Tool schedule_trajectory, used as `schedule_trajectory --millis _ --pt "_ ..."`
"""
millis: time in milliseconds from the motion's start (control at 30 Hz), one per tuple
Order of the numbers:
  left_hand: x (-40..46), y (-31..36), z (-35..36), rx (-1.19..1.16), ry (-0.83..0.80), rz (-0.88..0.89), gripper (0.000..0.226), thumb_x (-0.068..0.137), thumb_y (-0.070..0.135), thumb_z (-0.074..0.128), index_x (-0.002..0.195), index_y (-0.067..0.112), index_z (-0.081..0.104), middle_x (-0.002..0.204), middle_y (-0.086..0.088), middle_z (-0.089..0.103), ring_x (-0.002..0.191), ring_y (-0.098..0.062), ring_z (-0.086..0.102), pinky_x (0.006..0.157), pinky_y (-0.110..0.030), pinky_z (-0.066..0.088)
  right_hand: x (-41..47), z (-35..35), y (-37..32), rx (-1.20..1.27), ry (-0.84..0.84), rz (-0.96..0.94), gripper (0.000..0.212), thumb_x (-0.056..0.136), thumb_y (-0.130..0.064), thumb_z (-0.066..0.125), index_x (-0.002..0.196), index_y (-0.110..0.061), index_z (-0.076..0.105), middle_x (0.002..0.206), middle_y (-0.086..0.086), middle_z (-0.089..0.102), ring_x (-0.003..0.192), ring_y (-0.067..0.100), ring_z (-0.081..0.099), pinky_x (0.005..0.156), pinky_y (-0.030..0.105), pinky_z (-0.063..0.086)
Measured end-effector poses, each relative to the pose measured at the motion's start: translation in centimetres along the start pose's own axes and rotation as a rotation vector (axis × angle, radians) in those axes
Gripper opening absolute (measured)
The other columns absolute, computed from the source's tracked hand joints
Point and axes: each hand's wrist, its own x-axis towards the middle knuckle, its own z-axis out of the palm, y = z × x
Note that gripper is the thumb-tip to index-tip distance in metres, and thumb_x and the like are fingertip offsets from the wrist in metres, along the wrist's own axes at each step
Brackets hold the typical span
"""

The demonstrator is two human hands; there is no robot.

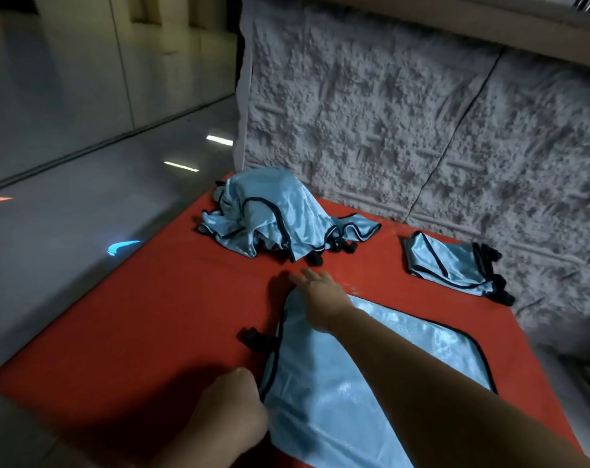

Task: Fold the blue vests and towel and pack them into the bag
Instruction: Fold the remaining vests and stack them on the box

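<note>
Vest [337,383] lies spread flat on the red mat [135,315], mid-fold: the right hand [317,292] presses its far edge with fingers spread, while the left hand [233,407] pinches the near hem. Next, the gripped edge likely wants folding across. A crumpled pile [270,217] and a folded vest [452,261] wait beyond; no bag shows.

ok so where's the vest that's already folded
In the head view the folded vest lies at the far right of the red mat, close to the textured grey wall, right of the crumpled pile of vests.
</note>
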Motion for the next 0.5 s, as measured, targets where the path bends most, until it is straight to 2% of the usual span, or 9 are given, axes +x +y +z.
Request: schedule_trajectory --millis 67,200,300,367,500 --pt "0.4 -0.2 -0.1 0.01 -0.012 -0.029 0.033 0.081 0.047 0.071 0.097 0.023 0.055 0.114 0.003 0.063 0.108 -0.021 0.064 0.086 -0.029 0.052 0.9 -0.4 -0.1 -0.068 -0.051 -0.041 0.085 0.086 -0.001 0.059 0.157 -0.035 0.026 0.162 -0.005 0.028 0.146 0.028 0.028 0.115 0.049 0.035" --pt "0.7 -0.4 0.1 0.114 -0.039 0.003 0.035 0.087 0.037 0.065 0.114 0.015 0.062 0.123 -0.002 0.065 0.115 -0.021 0.063 0.093 -0.028 0.051 2.4 -0.6 -0.2 -0.066 -0.14 -0.042 0.068 0.089 -0.013 0.061 0.15 -0.032 0.039 0.144 0.004 0.046 0.133 0.028 0.044 0.109 0.043 0.041" --pt "0.4 -0.5 -0.1 0.113 -0.051 0.027 0.031 0.088 0.036 0.063 0.112 0.015 0.062 0.119 -0.002 0.066 0.112 -0.022 0.065 0.092 -0.03 0.053 3.0 -1.2 -0.1 -0.093 -0.145 -0.04 0.04 0.091 -0.027 0.063 0.129 -0.029 0.052 0.126 0.003 0.059 0.117 0.029 0.057 0.092 0.037 0.046" --pt "0.3 -0.5 -0.3 0.103 -0.045 0.049 0.031 0.089 0.035 0.063 0.113 0.015 0.063 0.119 -0.002 0.066 0.112 -0.021 0.065 0.092 -0.029 0.053 3.3 -1.6 0.1 -0.132 -0.157 -0.042 0.023 0.09 -0.029 0.063 0.112 -0.032 0.056 0.116 0.0 0.063 0.11 0.027 0.061 0.086 0.036 0.048" --pt "-0.2 -0.3 -0.9 0.054 -0.033 0.088 0.032 0.096 0.029 0.059 0.124 0.013 0.058 0.127 -0.002 0.063 0.118 -0.02 0.062 0.092 -0.025 0.048 3.9 -1.9 0.3 -0.205 -0.195 -0.06 0.028 0.088 -0.026 0.064 0.114 -0.034 0.066 0.114 -0.003 0.061 0.109 0.024 0.061 0.083 0.035 0.051"
